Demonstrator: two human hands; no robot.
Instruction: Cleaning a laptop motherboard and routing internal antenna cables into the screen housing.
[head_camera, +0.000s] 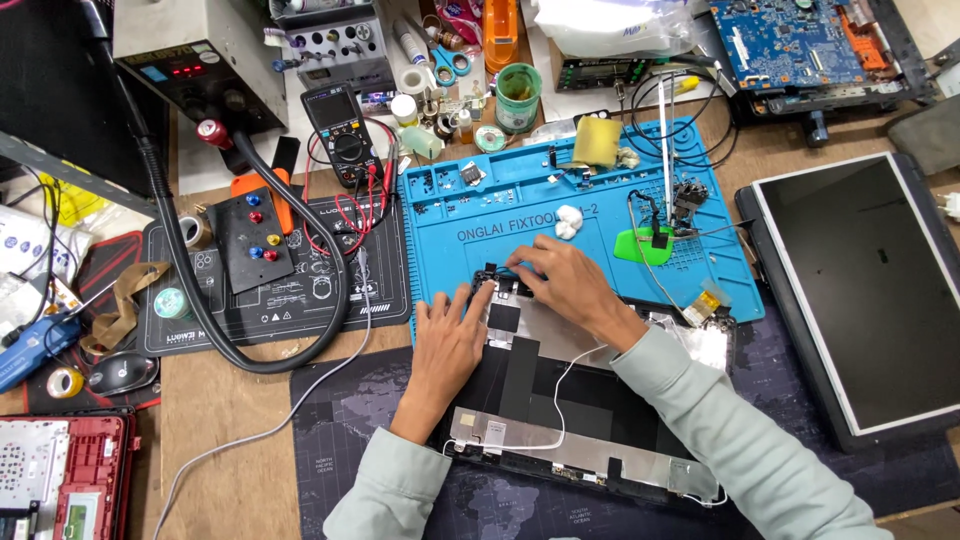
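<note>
A black laptop lid shell (560, 400) lies open-side up in front of me, lined with silver foil and black tape, a thin white wire running across it. My left hand (447, 338) rests flat on its far left part, fingers spread. My right hand (560, 278) presses its fingertips on the shell's far edge, at a small black part near the hinge. Whether the fingers pinch anything is hidden. The shell's far end overlaps a blue repair mat (480, 235).
A detached laptop screen panel (860, 290) lies at right. On the blue mat sit a green pick (640, 245), white cotton (568, 222), a yellow sponge (597, 140) and screws. A multimeter (338, 130), black mat (300, 290), hose, power supply and red laptop base (60, 470) stand left.
</note>
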